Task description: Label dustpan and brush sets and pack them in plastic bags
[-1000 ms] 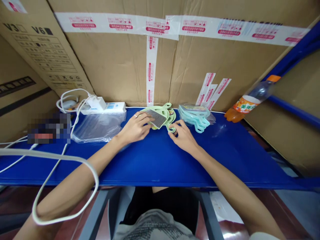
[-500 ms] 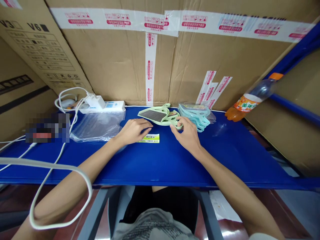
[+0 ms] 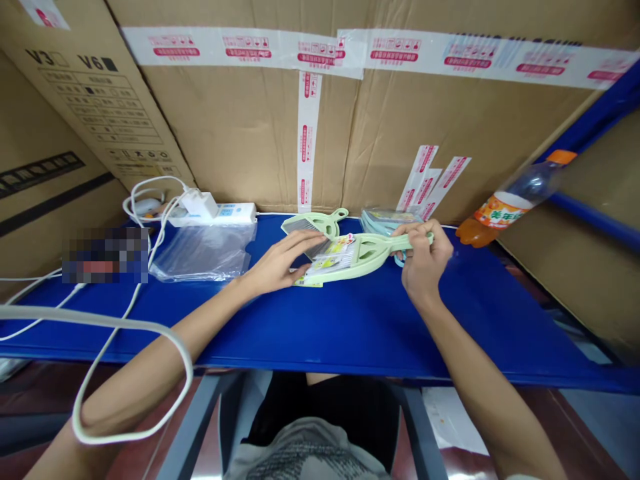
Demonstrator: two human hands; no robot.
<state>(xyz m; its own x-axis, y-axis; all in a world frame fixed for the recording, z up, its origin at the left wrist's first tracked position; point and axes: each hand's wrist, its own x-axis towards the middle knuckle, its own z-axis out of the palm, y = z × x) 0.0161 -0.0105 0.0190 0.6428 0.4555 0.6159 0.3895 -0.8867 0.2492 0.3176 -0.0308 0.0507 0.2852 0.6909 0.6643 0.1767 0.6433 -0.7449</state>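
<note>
My right hand [image 3: 425, 260] is closed round the handle of a light green dustpan [image 3: 374, 250], which lies sideways above the blue table with labels on its wide end. At that wide end is my left hand [image 3: 280, 263], thumb below and fingers above, around the edge with the printed card. A second green piece with dark bristles [image 3: 313, 224] rests behind it near the cardboard. Light blue pieces in clear wrap [image 3: 383, 220] lie behind the dustpan, partly hidden by it and my right hand.
Clear plastic bags [image 3: 203, 255] lie left of my left hand. Behind them stands a white power strip [image 3: 235, 214] with a plug and cables. An orange drink bottle [image 3: 505, 210] leans at the right. A white cable [image 3: 187, 373] loops over my left forearm.
My right hand has moved right and now grips the dustpan's handle. The dustpan has come forward, apart from the other green piece. My left hand has reached its wide end.
</note>
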